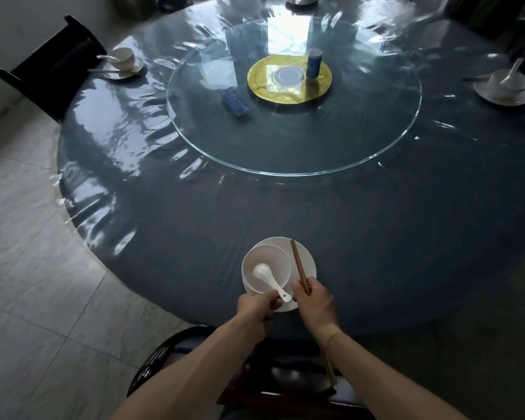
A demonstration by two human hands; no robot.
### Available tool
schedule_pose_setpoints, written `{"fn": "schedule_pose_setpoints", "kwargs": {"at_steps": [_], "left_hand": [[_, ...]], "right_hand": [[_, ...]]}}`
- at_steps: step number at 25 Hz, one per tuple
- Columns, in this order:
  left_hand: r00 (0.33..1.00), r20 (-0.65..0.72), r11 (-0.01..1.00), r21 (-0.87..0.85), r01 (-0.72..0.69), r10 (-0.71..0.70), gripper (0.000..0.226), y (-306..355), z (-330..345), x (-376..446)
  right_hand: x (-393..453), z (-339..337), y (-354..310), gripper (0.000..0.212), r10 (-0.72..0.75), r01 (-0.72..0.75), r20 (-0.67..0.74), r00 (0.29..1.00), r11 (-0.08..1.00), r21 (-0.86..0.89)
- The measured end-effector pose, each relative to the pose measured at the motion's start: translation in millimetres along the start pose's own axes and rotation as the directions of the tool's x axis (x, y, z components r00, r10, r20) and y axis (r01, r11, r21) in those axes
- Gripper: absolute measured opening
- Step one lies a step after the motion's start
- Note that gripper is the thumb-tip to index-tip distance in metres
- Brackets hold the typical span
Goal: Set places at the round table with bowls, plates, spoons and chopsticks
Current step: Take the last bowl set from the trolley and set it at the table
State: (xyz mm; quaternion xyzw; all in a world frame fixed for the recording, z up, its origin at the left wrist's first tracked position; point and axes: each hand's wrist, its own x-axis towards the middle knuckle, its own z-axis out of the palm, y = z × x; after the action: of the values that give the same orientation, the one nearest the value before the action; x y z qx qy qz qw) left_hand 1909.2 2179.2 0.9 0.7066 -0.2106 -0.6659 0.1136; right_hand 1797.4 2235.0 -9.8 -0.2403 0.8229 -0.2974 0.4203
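three other places look set on the desk [376,237], while the left hand [256,307] grips the near plate [308,262] and the right hand [314,301] pinches chopsticks [299,266].

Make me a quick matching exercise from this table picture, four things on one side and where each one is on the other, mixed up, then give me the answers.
Things:
1. white spoon
2. chopsticks
3. blue can
4. bowl

Places:
A. on the gold disc at the centre
B. in the right hand
C. on the near plate
D. in the bowl, handle in the left hand

Pairs: 1-D, 2-B, 3-A, 4-C
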Motion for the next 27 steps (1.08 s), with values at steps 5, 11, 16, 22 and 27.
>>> {"fn": "schedule_pose_setpoints", "kwargs": {"at_steps": [5, 11, 16, 22, 27], "left_hand": [[0.986, 0.057, 0.96, 0.226, -0.166, 0.157, 0.018, -25, -9, -2], [0.81, 0.522, 0.654, 0.519, -0.551, 0.268, 0.018, -43, 6, 2], [0.849, 0.493, 0.752, 0.482, -0.449, 0.191, 0.013, -46, 9, 10], [0.859, 0.453, 0.765, 0.458, -0.454, 0.239, 0.013, -50, 11, 11], [0.895, 0.353, 0.77, 0.476, -0.424, 0.274, 0.013, -57, 9, 17]], "right_hand": [[17, -24, 0, 0.021, 0.155, -0.153, 0.024, 0.988, 0.918, 0.365], [29, -19, -12, 0.023, 0.098, -0.171, 0.156, 0.983, 0.803, 0.571], [30, -8, -10, 0.026, 0.099, -0.199, 0.198, 0.975, 0.781, 0.592], [15, -12, 20, 0.02, 0.093, -0.133, 0.154, 0.984, 0.952, 0.275], [-1, -11, 51, 0.013, 0.118, -0.157, 0.209, 0.971, 0.971, 0.179]]}}
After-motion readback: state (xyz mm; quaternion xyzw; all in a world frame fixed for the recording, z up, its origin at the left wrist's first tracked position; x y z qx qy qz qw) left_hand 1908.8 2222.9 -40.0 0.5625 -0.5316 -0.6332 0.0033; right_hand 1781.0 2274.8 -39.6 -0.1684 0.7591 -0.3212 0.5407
